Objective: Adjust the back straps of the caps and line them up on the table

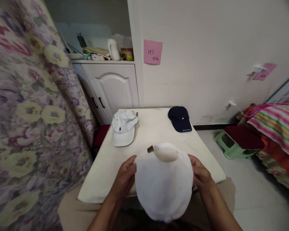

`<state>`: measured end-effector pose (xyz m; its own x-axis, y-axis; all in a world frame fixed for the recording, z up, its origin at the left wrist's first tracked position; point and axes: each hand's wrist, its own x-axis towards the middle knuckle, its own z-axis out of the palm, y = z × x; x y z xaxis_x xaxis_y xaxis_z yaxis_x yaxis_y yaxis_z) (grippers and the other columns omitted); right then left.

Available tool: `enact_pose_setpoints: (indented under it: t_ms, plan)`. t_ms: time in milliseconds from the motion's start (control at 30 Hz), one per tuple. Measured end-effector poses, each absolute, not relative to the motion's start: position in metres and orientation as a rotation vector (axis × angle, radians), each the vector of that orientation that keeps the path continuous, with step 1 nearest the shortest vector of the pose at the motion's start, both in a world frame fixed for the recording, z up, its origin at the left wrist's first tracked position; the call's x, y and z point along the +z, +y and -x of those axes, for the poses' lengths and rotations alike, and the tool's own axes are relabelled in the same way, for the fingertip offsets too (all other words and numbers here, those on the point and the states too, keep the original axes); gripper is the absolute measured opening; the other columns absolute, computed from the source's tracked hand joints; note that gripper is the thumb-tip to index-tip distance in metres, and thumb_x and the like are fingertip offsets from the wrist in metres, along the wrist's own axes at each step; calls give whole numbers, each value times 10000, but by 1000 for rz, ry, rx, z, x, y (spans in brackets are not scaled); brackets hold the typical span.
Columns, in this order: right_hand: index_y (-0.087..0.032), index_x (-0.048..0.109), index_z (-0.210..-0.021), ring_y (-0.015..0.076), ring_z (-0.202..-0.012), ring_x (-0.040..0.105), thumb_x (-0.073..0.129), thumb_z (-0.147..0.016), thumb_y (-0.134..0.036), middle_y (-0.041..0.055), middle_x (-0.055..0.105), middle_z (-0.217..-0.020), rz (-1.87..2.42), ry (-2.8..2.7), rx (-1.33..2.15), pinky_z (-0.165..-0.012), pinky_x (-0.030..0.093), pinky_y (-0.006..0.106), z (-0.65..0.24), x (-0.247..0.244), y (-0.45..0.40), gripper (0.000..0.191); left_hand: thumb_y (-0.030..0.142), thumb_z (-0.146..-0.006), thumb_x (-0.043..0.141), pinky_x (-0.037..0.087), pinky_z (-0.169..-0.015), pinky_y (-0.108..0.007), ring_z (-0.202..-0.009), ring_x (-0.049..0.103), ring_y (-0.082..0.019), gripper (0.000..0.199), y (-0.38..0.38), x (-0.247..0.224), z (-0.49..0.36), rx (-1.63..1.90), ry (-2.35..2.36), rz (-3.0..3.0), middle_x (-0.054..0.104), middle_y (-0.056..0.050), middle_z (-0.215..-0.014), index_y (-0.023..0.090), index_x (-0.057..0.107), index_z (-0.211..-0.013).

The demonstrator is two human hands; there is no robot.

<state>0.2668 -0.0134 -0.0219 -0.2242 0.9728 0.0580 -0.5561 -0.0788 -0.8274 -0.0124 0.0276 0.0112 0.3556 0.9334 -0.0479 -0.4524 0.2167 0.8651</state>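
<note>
Between my two hands I hold up a white cap [164, 189], its back opening and strap with a small metal buckle at the top. My left hand [125, 175] pinches its left edge. On the opposite edge, my right hand [200, 171] is closed in the same way. The brim of this cap is hidden from view. A white cap with a small dark logo [124, 128] lies on the table [106, 179] at the far left, brim toward me. At the far right of the table rests a navy cap [180, 118] with small white lettering.
A floral curtain [38, 122] hangs at the left. Behind the table stands a white cabinet [118, 86] with a white jug [113, 49] on top. On the right are a green stool [238, 144] with a dark red top and a bed with a striped cover [279, 125].
</note>
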Motion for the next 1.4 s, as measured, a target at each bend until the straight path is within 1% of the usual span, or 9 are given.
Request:
enact_pose_setpoints:
  t_ms: [133,267,400,533,800,933,1033,1233,1400]
  plan:
    - [-160,757,-830,138,-401,540,879,-593,-439,13,635,-519,700,-902,1616,-451,463,243,-271,-32,-26,387,463,-662,857,451,-517,-195,-507,536,-103,386,21,1,12,1018,704,-866,623,-8,-615,134,678,-756]
    - [-148,747,-707,120,-404,494,885,-572,-442,7,611,-506,680,-979,1588,-442,431,232,-276,-26,-35,351,549,-596,864,377,-447,-179,-457,446,-82,474,18,1,9,1027,731,-911,545,23,-556,141,647,-701]
    - [-162,787,-794,163,-557,570,857,-639,-381,38,682,-658,639,-1176,1512,-571,488,273,-286,-5,-36,277,622,-569,835,259,-412,-180,-438,334,-68,536,25,9,3,1052,724,-1074,431,48,-496,146,590,-586]
    - [-180,782,-763,199,-682,600,793,-756,-357,52,679,-703,639,-1399,1394,-702,500,321,-299,7,-37,177,550,-664,799,361,-523,-229,-580,447,-130,433,30,16,-1,1051,715,-1275,519,-1,-638,142,654,-639]
    - [-160,728,-759,103,-563,472,871,-657,-449,-16,595,-650,664,-1476,1725,-531,372,207,-302,-20,-67,338,469,-819,702,301,-552,-222,-603,432,-121,342,-7,13,11,637,715,-1317,515,8,-684,151,609,-733]
    - [-143,759,-881,120,-585,531,819,-655,-605,14,660,-697,648,-1551,1856,-553,431,215,-296,0,-75,518,453,-840,683,311,-574,-220,-636,437,-126,321,-19,24,12,593,702,-1313,521,2,-712,151,605,-762]
    - [-121,744,-1047,156,-660,626,796,-678,-624,66,728,-796,607,-1600,2000,-601,501,236,-291,27,-73,626,436,-857,667,337,-602,-226,-669,460,-139,285,-23,36,11,573,662,-1339,549,-8,-748,156,630,-816]
    - [-126,716,-1025,114,-617,671,698,-894,-351,31,718,-721,685,-1497,2081,-624,525,204,-270,67,-66,261,428,-812,720,323,-583,-229,-633,445,-132,277,-30,51,2,610,677,-1358,551,2,-691,152,693,-796]
    - [-140,633,-910,125,-661,710,730,-863,-270,58,742,-860,628,-1221,1991,-642,562,231,-254,67,-61,169,425,-829,695,354,-607,-248,-674,499,-161,275,-33,58,-4,642,670,-1368,615,-35,-749,152,719,-802]
